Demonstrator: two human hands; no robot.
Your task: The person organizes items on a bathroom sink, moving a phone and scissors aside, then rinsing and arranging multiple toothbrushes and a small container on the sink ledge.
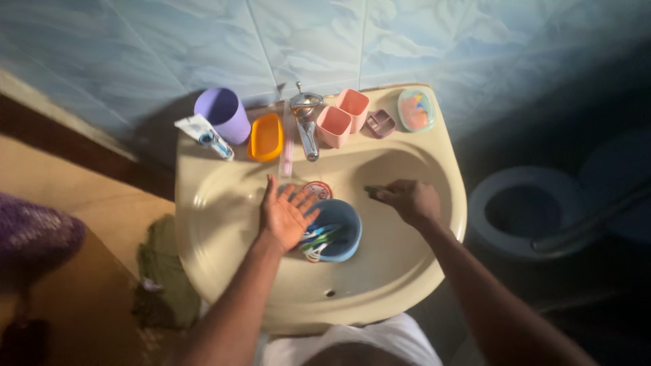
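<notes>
While our left hand (286,215) rests flat and open on the round blue plastic cup (339,230) in the middle of the cream sink (203,203), our right hand (410,200) pinches a small green thing (372,192) just right of that cup.

blue cup (341,224): round, light blue, lying in the sink bowl at the centre of the frame, mouth facing the camera, a few toothbrushes inside with green, blue and white handles.
green item (372,192): small, dark green, only its tip showing, just right of centre in the bowl, pinched under fingers; its kind cannot be told.
</notes>
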